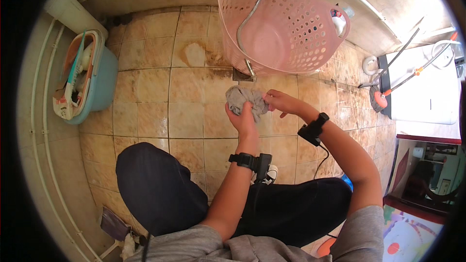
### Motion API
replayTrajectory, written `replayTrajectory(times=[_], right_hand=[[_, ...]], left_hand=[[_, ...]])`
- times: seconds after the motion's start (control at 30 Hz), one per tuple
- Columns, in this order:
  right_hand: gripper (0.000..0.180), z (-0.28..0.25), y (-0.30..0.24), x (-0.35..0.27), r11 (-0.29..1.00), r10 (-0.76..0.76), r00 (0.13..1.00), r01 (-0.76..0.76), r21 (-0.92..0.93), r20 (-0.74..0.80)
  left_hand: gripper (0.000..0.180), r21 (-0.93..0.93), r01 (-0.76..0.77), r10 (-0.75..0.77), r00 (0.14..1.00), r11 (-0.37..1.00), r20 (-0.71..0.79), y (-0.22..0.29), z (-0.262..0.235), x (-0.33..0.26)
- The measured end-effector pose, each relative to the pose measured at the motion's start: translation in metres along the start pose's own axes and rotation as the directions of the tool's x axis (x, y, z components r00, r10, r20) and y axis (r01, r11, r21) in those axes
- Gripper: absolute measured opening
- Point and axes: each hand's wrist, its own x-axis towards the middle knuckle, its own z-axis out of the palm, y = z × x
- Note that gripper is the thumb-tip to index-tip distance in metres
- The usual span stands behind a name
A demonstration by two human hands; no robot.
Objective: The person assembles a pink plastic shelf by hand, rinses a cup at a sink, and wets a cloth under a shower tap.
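A bunched grey cloth [239,96] is held above the tiled floor. My left hand [242,119] grips it from the near side, with the thumb lying across its front. On the cloth's right edge, the fingers of my right hand [286,104] are closed in a pinch. A small pink patch shows at those fingertips; I cannot make out what it is. Just beyond the cloth, a metal nozzle [250,69] ends a grey hose [246,22] that hangs over a large pink perforated laundry basket [272,43].
At the left wall stands a blue bin [104,85] with assorted things in it. On the right are a white appliance [422,87] and an orange-headed brush [379,99]. Pipes [46,140] run along the left wall. My dark-clad knees [158,184] frame the near floor.
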Motion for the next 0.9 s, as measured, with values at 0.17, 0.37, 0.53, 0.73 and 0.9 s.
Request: replayTrajectory(times=[0.17, 0.37, 0.53, 0.73, 0.9], right_hand=[[0.068, 0.014, -0.012, 0.034, 0.940, 0.092, 0.913, 0.052, 0.337, -0.398], [0.057, 0.014, -0.003, 0.045, 0.695, -0.181, 0.976, 0.213, 0.687, -0.119], [0.049, 0.046, 0.003, 0.064, 0.344, -0.327, 0.914, 0.352, 0.870, -0.240], [0.037, 0.050, 0.003, 0.079, 0.391, -0.111, 0.893, 0.443, 0.807, -0.437], [0.030, 0.048, 0.005, 0.084, 0.594, 0.049, 0.787, 0.472, 0.651, -0.615]], left_hand=[[0.055, -0.005, -0.072, 0.072, 0.984, 0.997, 0.160, 0.010, 0.013, 0.028], [0.044, 0.214, 0.159, -0.244, 0.847, 0.964, 0.473, 0.026, 0.010, 0.033], [0.051, 0.443, -0.044, -0.169, 0.888, 0.896, 0.429, 0.017, 0.021, 0.059], [0.050, 0.462, -0.279, 0.095, 0.919, 0.842, 0.383, -0.007, 0.025, 0.059], [0.047, 0.515, -0.319, 0.108, 0.911, 0.796, 0.398, -0.016, 0.030, 0.062]])
